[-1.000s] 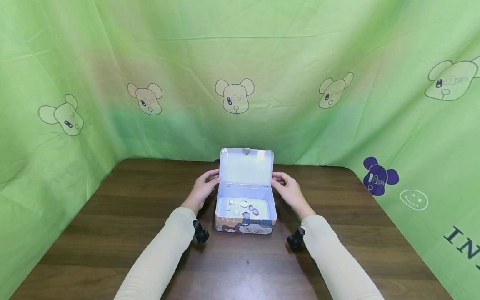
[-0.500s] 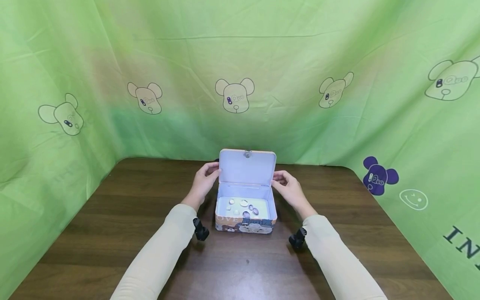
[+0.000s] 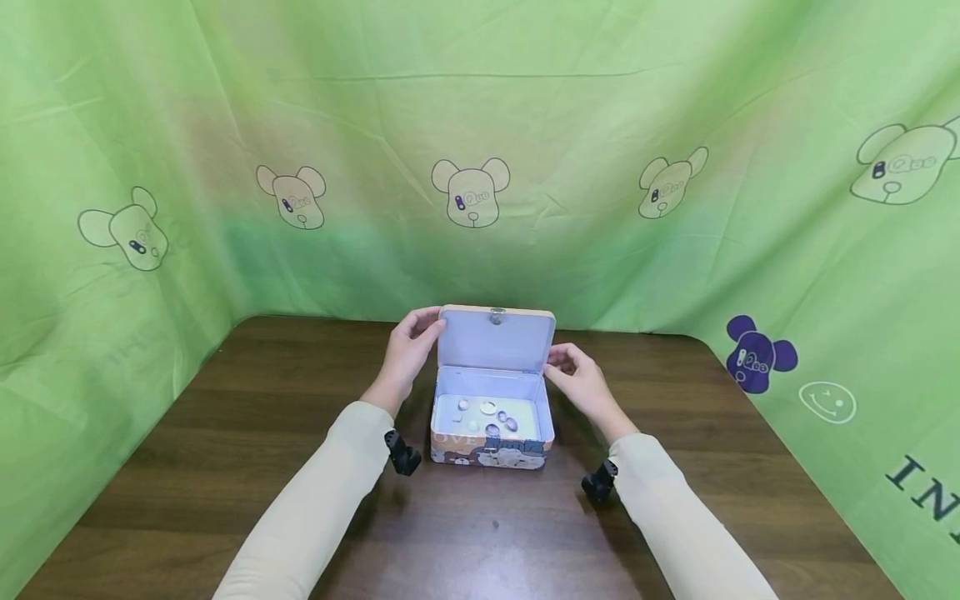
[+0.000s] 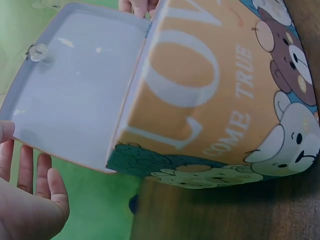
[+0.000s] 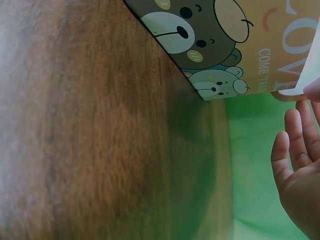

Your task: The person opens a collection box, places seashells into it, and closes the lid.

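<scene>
A tin box with cartoon bears and lettering on its sides stands on the table, its hinged lid raised at the back. Several small clear and purple round pieces lie on its pale floor. My left hand pinches the lid's left edge near the top corner; in the left wrist view the thumb is on the inner face and the fingers lie behind. My right hand pinches the lid's right edge low, near the hinge. In the right wrist view its thumb is partly cut off by the frame.
The brown wooden table extends around the box. A green cloth printed with bear heads hangs behind and at both sides. Black wrist cameras sit below both hands.
The lid has tipped forward somewhat, its top edge now lower. My left hand has slid up along the lid's left edge toward the corner. My right hand has barely moved.
</scene>
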Action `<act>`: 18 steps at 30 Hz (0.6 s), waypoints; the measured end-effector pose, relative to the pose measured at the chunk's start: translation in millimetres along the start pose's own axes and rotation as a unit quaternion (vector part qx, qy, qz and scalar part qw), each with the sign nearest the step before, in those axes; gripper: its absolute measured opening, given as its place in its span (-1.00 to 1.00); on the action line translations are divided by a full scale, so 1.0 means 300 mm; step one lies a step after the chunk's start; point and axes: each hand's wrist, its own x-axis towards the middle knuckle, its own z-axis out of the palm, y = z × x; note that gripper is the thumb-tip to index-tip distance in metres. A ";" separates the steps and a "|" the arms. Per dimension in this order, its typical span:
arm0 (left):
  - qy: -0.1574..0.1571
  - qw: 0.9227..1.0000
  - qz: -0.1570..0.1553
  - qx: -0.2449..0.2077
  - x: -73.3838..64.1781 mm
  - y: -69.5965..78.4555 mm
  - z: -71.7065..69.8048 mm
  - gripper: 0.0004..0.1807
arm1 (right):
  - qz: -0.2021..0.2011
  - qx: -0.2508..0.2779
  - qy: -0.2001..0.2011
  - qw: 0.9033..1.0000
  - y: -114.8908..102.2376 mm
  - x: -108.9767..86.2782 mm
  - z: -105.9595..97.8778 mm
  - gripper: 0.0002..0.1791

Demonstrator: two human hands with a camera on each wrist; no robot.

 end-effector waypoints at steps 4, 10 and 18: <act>0.008 1.000 0.010 -0.001 -0.008 0.008 0.000 -0.66 | -0.003 0.009 -0.015 1.000 -0.079 -0.029 -0.011 -0.73; 0.006 1.000 0.009 0.004 -0.023 0.010 -0.009 -0.66 | 0.014 -0.006 -0.030 0.999 -0.017 -0.019 -0.021 -0.68; 0.000 1.000 0.014 0.000 -0.036 0.011 -0.014 -0.67 | 0.026 -0.067 -0.036 0.997 -0.058 -0.053 -0.050 -0.69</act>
